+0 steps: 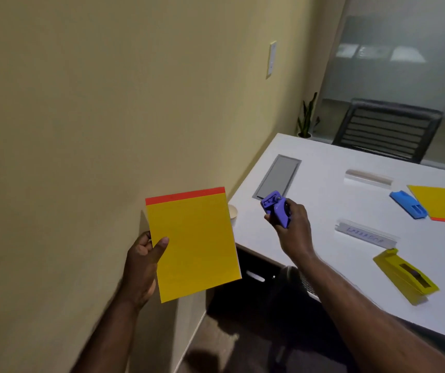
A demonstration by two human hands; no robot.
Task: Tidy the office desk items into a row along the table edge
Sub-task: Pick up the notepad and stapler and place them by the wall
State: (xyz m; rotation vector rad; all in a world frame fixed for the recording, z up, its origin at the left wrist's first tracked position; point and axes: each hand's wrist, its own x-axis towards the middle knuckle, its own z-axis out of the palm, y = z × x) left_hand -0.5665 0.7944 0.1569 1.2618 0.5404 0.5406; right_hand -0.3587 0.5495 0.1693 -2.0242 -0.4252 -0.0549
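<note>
My left hand grips a yellow notepad with a red top strip, held up in the air left of the white table. My right hand holds a purple stapler-like tool above the table's near left corner. On the table lie a blue stapler, a second yellow notepad, a yellow stapler, a clear name plate with writing and another clear name plate farther back.
A grey cable hatch is set into the tabletop near the wall. A white cup peeks out behind the held notepad. A black chair stands at the far side, a small plant in the corner. A dark cabinet sits under the table.
</note>
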